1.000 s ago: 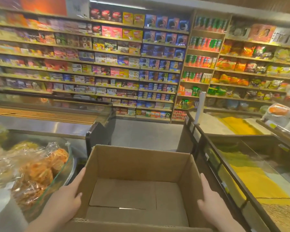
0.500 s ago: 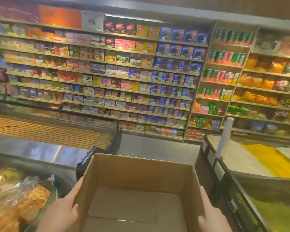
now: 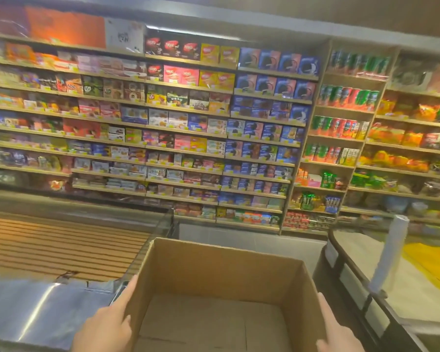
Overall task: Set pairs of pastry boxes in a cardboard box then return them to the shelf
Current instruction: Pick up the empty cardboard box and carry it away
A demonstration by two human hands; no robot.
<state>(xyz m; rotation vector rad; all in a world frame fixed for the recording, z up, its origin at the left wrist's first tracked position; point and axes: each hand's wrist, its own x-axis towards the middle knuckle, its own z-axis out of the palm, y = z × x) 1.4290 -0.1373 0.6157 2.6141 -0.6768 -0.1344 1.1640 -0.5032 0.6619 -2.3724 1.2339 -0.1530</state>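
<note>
An open cardboard box [image 3: 221,273] with nothing inside it fills the bottom centre of the view, carried in front of me. My left hand [image 3: 107,323] presses flat against its left outer wall, and my right hand [image 3: 335,331] presses its right outer wall. Ahead, the long shelf [image 3: 188,113] holds rows of pastry and biscuit boxes [image 3: 181,74] in red, pink, yellow and blue.
A glass-topped display counter [image 3: 48,250] with wooden slats runs along the left. On the right stands another counter [image 3: 366,288] with a white roll [image 3: 389,255] upright on it. A grey floor aisle [image 3: 239,237] lies between them. Cans and snack bags fill the right shelves [image 3: 346,97].
The view has tilted up and moved forward along the aisle; the shelf looks nearer. The bagged snacks at the lower left have dropped out of view. Both hands keep the box.
</note>
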